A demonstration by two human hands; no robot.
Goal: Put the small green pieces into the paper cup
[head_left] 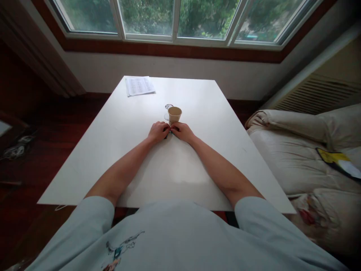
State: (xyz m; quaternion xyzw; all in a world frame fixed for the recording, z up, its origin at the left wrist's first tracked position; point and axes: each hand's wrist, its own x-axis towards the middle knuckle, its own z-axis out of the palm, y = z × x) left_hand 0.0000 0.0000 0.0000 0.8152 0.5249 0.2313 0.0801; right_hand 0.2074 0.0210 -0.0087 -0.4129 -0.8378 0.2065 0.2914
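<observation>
My left hand (159, 131) and my right hand (182, 131) meet at the fingertips over the middle of the white table (175, 169). Both have their fingers closed around something small and dark, mostly hidden by the fingers; its kind cannot be made out. Right behind my hands a tan paper cup (175, 111) stands upright, its lower part partly covered by my right hand. Whether that hand touches the cup is not clear. Just behind the cup on its left lies a thin dark loop (169, 107), perhaps a coiled cord.
Printed sheets of paper (140, 86) lie at the table's far left corner. A cream sofa (270, 150) with a yellow and black item (332, 156) stands along the right side. Windows (175, 19) are beyond the table. A white cable bundle (17, 149) rests at the left.
</observation>
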